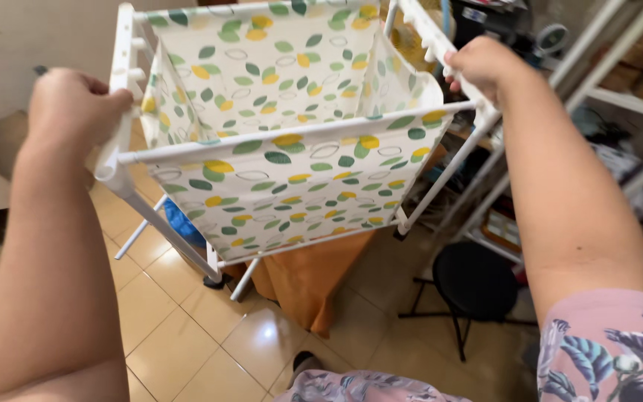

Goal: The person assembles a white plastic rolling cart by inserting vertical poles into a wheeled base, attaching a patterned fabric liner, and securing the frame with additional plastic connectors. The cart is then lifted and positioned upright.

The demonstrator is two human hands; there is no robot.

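A laundry hamper [284, 141] with a white tube frame and a white fabric bag printed with green and yellow leaves is lifted off the floor, tilted toward me with its open mouth facing me. My left hand [72, 104] grips the left side rail of the frame. Over on the other side rail, my right hand [481, 65] is closed around the tube. The inside of the bag looks empty.
Below the hamper lie beige floor tiles [180, 335], an orange cloth-covered object [314, 275] and something blue [184, 223]. A black round stool [474, 281] stands at the right. White metal shelving [619, 97] with clutter fills the right side. A wall is at the upper left.
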